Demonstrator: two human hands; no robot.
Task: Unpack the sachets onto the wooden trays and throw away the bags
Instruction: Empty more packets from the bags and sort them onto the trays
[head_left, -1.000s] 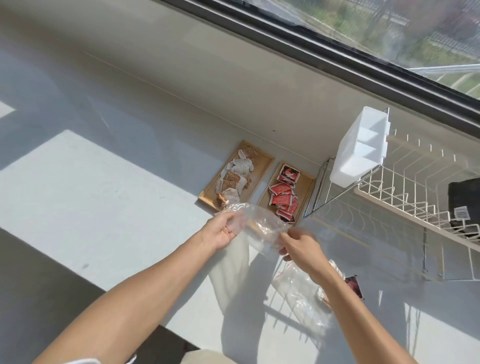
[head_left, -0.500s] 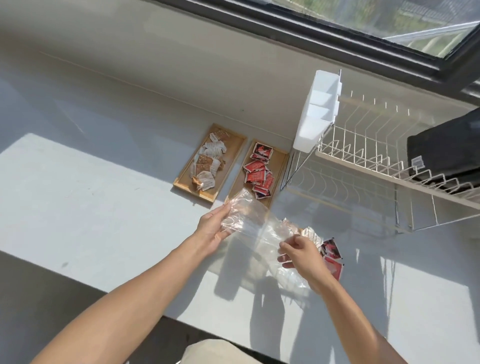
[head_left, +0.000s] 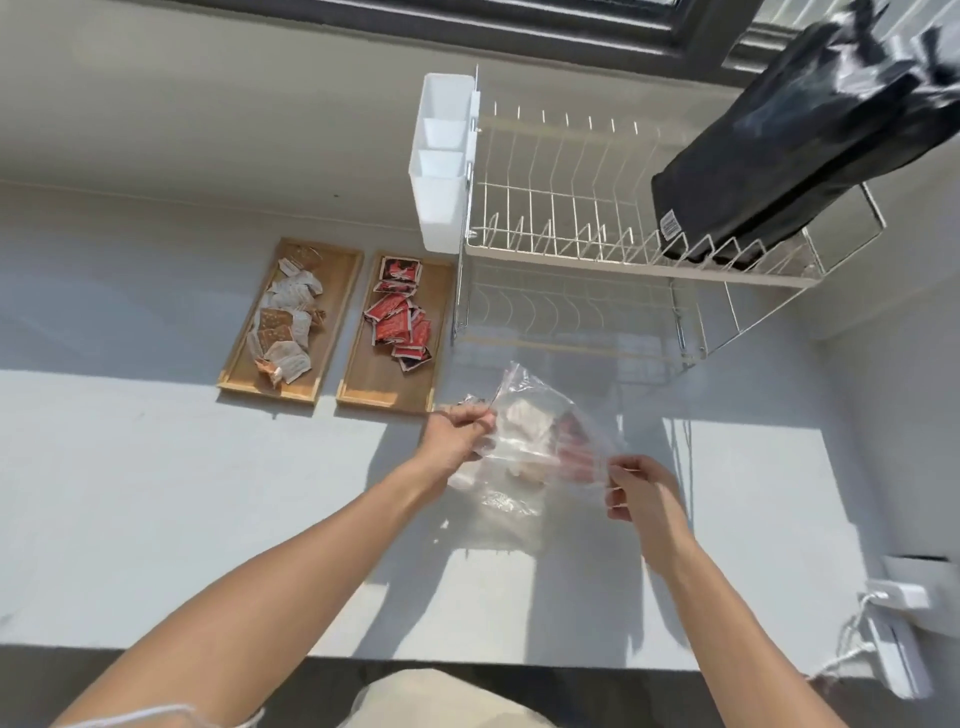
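White counter by the window: left hand and right hand pinch clear bag of sachets above counter, near red-sachet tray; next, probably open and tip out.

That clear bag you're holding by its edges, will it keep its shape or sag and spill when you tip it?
The clear bag looks thin and crumpled between the left hand and right hand, so likely floppy. The sachets visible through it would probably slide toward whichever side dips.

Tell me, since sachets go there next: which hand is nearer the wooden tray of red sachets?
Left. The left hand sits just below-right of the wooden tray of red sachets; the right hand is farther right.
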